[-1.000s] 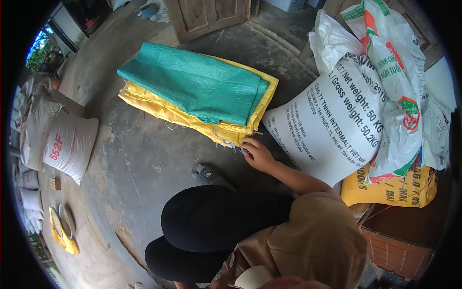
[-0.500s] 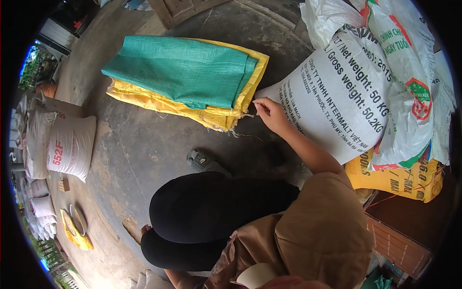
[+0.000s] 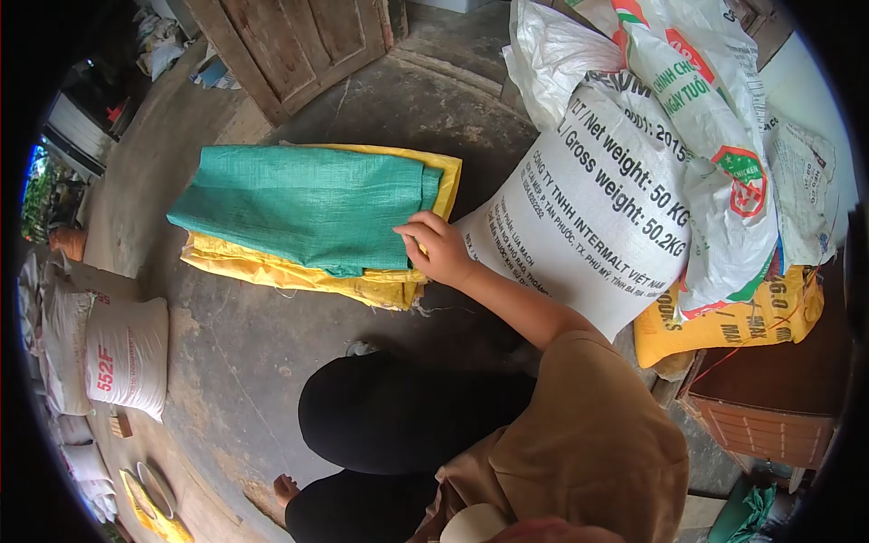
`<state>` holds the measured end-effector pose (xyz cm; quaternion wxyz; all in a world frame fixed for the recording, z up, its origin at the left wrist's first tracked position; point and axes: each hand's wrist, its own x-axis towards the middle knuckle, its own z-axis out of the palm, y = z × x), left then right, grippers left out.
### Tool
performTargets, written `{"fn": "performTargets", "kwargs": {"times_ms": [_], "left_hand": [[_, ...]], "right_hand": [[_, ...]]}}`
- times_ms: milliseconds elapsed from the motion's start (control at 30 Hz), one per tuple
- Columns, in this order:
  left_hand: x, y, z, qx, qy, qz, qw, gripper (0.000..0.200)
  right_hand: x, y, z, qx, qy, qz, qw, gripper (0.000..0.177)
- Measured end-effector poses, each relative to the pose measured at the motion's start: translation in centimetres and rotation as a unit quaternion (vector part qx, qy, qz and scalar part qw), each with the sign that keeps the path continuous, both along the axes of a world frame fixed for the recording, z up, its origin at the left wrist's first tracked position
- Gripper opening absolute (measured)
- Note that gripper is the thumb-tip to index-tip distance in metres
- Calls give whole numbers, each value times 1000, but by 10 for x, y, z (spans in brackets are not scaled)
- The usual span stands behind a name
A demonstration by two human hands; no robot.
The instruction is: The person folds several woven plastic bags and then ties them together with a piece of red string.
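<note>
A folded green woven sack (image 3: 299, 204) lies on top of folded yellow sacks (image 3: 272, 268) on the concrete floor. My right hand (image 3: 433, 246) is over the right end of this pile, fingers bent, at the green sack's edge; whether it pinches the fabric is too small to tell. Right beside that forearm stands a full white sack (image 3: 597, 199) with black print. My left hand (image 3: 285, 490) shows only in part by my knee, at the lower left, its fingers curled and mostly hidden.
White and green printed bags (image 3: 715, 172) lean behind the full sack, above a yellow bag (image 3: 733, 317). A brown cabinet (image 3: 769, 425) is at the right. Filled sacks (image 3: 127, 353) stand at the left, and a wooden door (image 3: 299, 45) at the top.
My right hand has moved left from beside the pile to over its right end. The head view has shifted, so the pile appears lower and more of the door shows.
</note>
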<state>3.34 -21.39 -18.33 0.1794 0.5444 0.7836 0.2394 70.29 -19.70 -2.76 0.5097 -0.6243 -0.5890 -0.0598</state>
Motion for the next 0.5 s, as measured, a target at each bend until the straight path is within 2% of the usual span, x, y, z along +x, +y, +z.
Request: {"fn": "performTargets", "kwargs": {"times_ms": [33, 100, 167, 200, 233, 300, 367, 433, 500], "left_hand": [[6, 5, 3, 3, -7, 5, 1000, 18], [37, 14, 38, -6, -13, -30, 999, 18], [51, 34, 59, 8, -21, -43, 999, 18], [50, 50, 61, 12, -15, -67, 998, 19], [49, 64, 60, 13, -11, -95, 995, 20], [53, 98, 58, 34, -33, -118, 992, 21], [70, 128, 63, 35, -36, -135, 990, 22], [79, 153, 57, 70, -14, -185, 980, 21], [99, 164, 75, 54, -18, -227, 972, 25]], "right_hand": [[0, 27, 17, 40, -35, 15, 998, 20], [-15, 81, 54, 22, -50, 29, 998, 22], [-33, 141, 61, 5, -92, 72, 993, 31], [-42, 169, 55, -57, -129, 80, 987, 39], [-50, 193, 42, -124, -166, 82, 975, 47], [-60, 232, 3, -364, -229, 131, 893, 58], [-51, 263, -88, -420, -325, 187, 827, 56], [-61, 248, -66, -446, -148, 186, 863, 53], [-55, 208, -42, -333, -59, 243, 909, 48]]}}
